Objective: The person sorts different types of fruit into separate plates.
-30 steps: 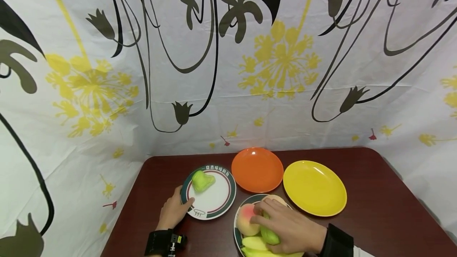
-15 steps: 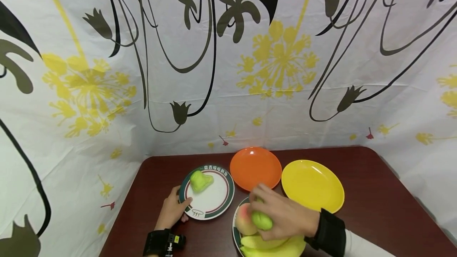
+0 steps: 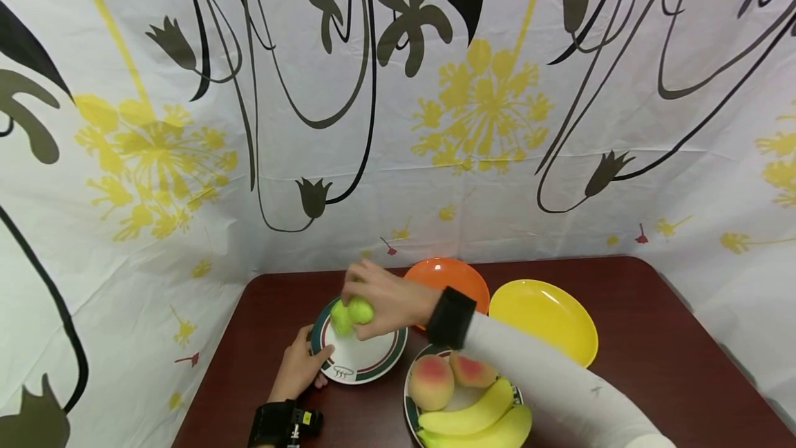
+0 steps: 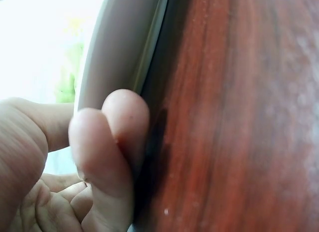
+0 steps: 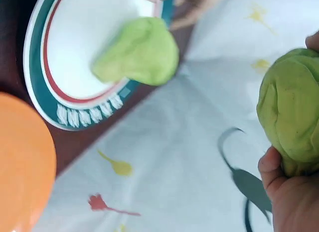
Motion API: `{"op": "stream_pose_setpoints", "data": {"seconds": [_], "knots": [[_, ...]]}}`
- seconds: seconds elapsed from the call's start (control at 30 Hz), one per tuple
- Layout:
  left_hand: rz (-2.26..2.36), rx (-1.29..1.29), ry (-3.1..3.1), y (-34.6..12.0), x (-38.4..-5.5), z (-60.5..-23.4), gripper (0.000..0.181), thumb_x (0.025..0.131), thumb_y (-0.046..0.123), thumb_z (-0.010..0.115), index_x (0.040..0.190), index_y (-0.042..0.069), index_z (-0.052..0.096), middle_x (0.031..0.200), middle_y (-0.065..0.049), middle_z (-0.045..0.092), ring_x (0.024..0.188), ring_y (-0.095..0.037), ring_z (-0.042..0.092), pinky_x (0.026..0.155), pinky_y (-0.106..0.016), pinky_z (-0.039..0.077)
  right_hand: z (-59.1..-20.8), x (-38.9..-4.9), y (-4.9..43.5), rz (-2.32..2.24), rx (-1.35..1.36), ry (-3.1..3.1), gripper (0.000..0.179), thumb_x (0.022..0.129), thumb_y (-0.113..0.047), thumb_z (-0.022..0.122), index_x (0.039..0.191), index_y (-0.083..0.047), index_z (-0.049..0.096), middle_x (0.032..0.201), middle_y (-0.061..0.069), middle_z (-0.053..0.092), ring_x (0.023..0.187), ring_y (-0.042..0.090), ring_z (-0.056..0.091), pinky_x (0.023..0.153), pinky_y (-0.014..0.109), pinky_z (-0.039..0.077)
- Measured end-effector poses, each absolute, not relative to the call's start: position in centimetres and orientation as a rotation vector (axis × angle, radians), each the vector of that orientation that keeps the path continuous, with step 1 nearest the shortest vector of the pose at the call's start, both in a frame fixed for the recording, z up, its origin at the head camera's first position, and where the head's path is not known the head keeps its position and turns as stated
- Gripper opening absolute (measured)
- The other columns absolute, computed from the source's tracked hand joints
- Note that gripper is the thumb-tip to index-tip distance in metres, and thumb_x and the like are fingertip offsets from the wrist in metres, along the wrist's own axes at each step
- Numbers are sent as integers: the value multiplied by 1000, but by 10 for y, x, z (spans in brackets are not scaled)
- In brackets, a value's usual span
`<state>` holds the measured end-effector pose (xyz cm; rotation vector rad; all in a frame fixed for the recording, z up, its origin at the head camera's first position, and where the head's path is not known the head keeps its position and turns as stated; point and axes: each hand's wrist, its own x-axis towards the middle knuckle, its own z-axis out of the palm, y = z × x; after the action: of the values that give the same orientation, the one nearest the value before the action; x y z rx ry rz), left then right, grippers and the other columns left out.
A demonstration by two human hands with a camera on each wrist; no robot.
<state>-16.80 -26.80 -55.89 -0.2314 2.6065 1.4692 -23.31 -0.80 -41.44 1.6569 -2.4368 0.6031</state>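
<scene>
My left hand point(image 3: 297, 368) grips the near left rim of a white plate point(image 3: 376, 358) with a green border, thumb on top and fingertips under the edge in the left wrist view. A light green pear-shaped fruit point(image 5: 139, 52) lies on that plate. Over the plate, my right hand point(image 3: 394, 301) holds a second green pear-shaped fruit point(image 5: 291, 107), creased on its surface. The two fruits overlap in the head view but stand apart in the right wrist view.
A second green-rimmed plate point(image 3: 409, 403) holds two peaches point(image 3: 431, 382) and bananas point(image 3: 475, 420). The orange plate point(image 3: 454, 282), partly behind the right arm, and the yellow plate point(image 3: 541, 316) stand at the back. A patterned cloth point(image 3: 280, 144) hangs behind the dark table point(image 3: 634, 337).
My right hand has lifted the green fruit from the fruit plate and carried it left, over the white plate. The left hand keeps its grip on the rim.
</scene>
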Motion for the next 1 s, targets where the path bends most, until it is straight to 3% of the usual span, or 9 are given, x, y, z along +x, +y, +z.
{"op": "stream_pose_setpoints", "data": {"seconds": [0.4, 0.6, 0.77, 1.0], "knots": [[1484, -203, 2592, -267, -168, -558, 73, 104, 22, 69, 160, -5, 31, 97, -13, 76, 47, -20, 64, 50, -39, 56, -479, -242, -54, 109, 1743, -2553, 36, 88, -48, 79, 116, -28, 71, 127, -2, 56, 103, 11, 45, 81, 18, 40], [1504, -223, 2579, -267, -167, -560, 72, 103, 21, 70, 160, -3, 32, 104, -16, 76, 47, -21, 64, 49, -39, 57, -491, -240, -62, -235, 1781, -2460, 45, 90, -61, 76, 123, -30, 71, 135, -4, 58, 112, 12, 50, 91, 21, 46], [1515, -226, 2566, -267, -166, -560, 72, 103, 21, 70, 160, -3, 32, 106, -18, 76, 47, -21, 64, 49, -40, 57, -498, -236, -63, -502, 1751, -2302, 62, 90, -72, 70, 136, -30, 68, 136, -6, 60, 114, 14, 49, 101, 26, 44], [1522, -218, 2588, -268, -166, -559, 71, 103, 19, 69, 160, -4, 33, 105, -19, 76, 46, -21, 64, 48, -40, 56, -497, -229, -64, -609, 1728, -2224, 63, 88, -73, 71, 136, -32, 67, 136, -7, 58, 114, 12, 49, 101, 28, 44]]}}
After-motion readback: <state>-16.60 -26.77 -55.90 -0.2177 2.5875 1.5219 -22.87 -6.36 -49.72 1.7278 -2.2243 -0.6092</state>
